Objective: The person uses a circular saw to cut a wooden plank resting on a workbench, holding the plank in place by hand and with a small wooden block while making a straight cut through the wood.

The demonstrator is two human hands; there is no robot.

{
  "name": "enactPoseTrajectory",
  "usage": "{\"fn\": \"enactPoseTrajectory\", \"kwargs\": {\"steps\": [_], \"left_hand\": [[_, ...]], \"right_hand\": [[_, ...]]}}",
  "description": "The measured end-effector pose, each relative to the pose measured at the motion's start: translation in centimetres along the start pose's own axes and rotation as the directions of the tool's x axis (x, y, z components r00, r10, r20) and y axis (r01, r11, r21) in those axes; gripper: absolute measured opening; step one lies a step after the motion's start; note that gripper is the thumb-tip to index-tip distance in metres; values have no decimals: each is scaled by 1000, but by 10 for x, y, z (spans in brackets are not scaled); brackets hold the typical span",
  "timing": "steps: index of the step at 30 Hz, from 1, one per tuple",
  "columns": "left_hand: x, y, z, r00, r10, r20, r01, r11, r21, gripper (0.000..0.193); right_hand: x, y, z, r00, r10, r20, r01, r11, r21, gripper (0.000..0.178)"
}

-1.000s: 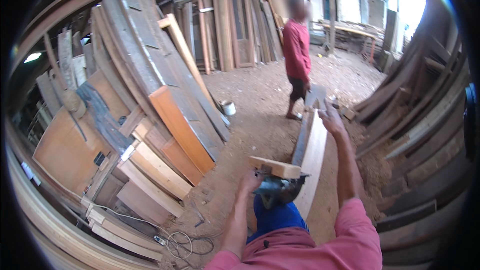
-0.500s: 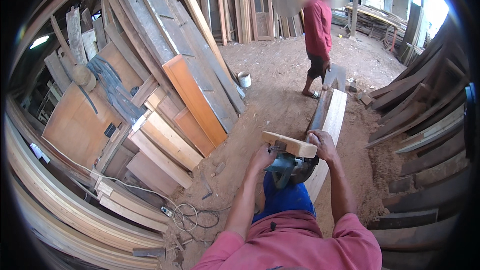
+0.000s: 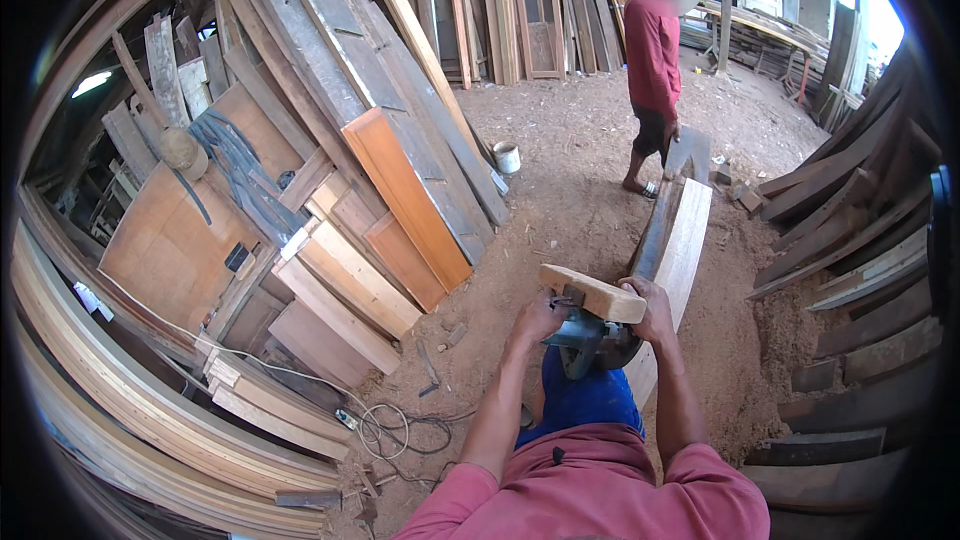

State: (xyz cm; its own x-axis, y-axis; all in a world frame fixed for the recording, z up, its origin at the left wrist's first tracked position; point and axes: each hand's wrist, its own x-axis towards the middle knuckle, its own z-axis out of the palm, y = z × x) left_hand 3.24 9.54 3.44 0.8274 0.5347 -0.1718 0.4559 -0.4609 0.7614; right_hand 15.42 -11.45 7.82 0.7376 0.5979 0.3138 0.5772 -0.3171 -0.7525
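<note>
Left fingers (image 3: 546, 314) clamp the power tool (image 3: 579, 336); right fingers (image 3: 645, 290) curl beside its wooden block (image 3: 594, 294), grip unclear. Support it level between them.

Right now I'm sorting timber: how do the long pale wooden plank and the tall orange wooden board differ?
The long pale wooden plank stretches forward, while the tall orange wooden board leans at left. The plank looks whitish, the board deep orange. Both are wooden.
</note>
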Motion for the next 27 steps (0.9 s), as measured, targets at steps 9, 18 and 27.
{"fn": "enactPoseTrajectory", "kwargs": {"steps": [9, 18, 27], "left_hand": [[10, -5, 7, 999, 28, -18, -26, 996, 87, 40], [7, 1, 12, 996, 82, -26, -80, 994, 77, 39], [1, 8, -4, 999, 44, -13, -42, 993, 106, 34]], "right_hand": [[-5, 17, 5, 998, 29, -60, -28, 999, 27, 29], [-10, 14, -3, 996, 63, -70, -62, 998, 21, 33], [-5, 13, 4, 994, 87, -58, -90, 995, -51, 31]]}}
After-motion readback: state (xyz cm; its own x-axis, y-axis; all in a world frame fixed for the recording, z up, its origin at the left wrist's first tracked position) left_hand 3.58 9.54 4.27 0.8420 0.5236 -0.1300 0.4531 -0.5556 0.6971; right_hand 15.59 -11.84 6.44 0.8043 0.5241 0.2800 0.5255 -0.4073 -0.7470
